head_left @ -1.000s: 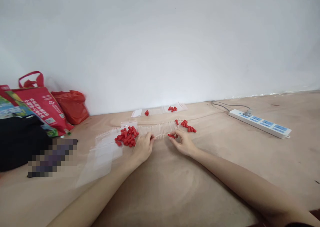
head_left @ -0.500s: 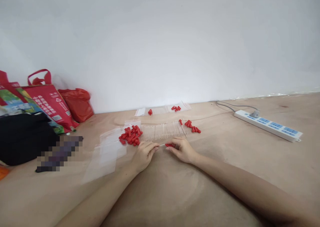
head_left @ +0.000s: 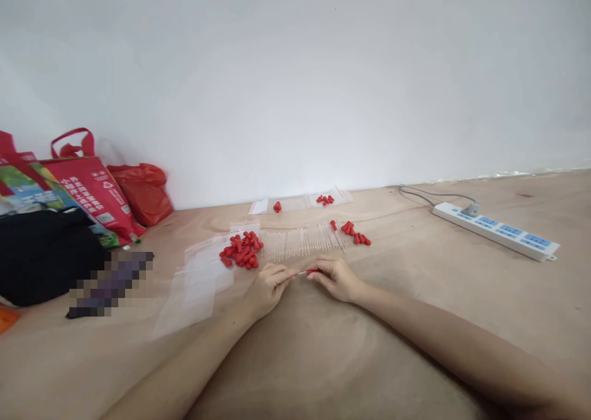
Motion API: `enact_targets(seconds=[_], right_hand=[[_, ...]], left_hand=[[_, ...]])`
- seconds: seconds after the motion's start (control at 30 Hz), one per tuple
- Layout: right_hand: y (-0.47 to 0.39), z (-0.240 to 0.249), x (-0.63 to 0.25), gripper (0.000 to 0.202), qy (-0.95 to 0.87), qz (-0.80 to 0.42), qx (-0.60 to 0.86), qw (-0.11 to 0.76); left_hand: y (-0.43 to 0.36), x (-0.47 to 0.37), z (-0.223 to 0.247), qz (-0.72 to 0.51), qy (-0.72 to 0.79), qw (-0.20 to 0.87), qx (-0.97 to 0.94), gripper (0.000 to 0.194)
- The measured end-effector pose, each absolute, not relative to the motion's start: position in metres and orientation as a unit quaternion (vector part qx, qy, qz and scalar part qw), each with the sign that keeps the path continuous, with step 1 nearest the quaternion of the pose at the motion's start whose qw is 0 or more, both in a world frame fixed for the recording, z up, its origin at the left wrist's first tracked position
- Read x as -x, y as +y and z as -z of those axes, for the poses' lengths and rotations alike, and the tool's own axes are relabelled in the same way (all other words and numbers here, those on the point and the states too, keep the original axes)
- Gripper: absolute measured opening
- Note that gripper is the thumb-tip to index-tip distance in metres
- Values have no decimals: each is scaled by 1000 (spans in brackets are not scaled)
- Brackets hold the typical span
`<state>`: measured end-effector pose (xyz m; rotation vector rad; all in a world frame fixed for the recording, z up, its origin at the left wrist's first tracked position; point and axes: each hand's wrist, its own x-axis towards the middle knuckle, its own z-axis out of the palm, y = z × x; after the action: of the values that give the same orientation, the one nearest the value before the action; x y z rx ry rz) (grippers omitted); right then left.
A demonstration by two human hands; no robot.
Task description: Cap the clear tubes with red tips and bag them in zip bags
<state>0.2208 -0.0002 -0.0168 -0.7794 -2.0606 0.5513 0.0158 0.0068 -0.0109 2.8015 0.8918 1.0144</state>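
Close together over the table, my left hand [head_left: 272, 287] pinches a thin glass dropper tube [head_left: 302, 273] and my right hand [head_left: 336, 278] pinches a red rubber dropper bulb [head_left: 312, 271]. The tube's right end meets the bulb; how far it goes in is hidden by my fingers. Just beyond my hands lies a row of clear glass tubes [head_left: 300, 241]. A heap of red bulbs [head_left: 241, 250] rests at the row's left end on clear plastic bags [head_left: 198, 290]. Several more bulbs [head_left: 355, 232] lie at its right end.
Farther back, near the wall, several red bulbs [head_left: 325, 200] and tubes lie on plastic. A white power strip [head_left: 496, 230] with a plugged-in cable sits at right. Shopping bags [head_left: 101, 192], a red plastic bag [head_left: 145, 192] and a black cloth item [head_left: 46, 254] stand at left.
My left hand has moved slightly right toward my right hand, shortening the visible gap. Less of the tube shows between them. The piles look the same.
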Motion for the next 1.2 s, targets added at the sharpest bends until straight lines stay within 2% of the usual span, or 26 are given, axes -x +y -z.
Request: enact_targets(seconds=[0.67, 0.93, 1.2], right_hand=[[-1, 22, -224, 17, -834, -200, 298, 419], [-4, 19, -224, 13, -875, -108, 311, 354], [-2, 19, -221, 12, -888, -93, 308, 329]], left_hand=[[4, -20, 13, -300, 262, -36, -917, 23], [-2, -23, 13, -317, 262, -32, -911, 23], [-3, -27, 13, -296, 270, -35, -916, 26]])
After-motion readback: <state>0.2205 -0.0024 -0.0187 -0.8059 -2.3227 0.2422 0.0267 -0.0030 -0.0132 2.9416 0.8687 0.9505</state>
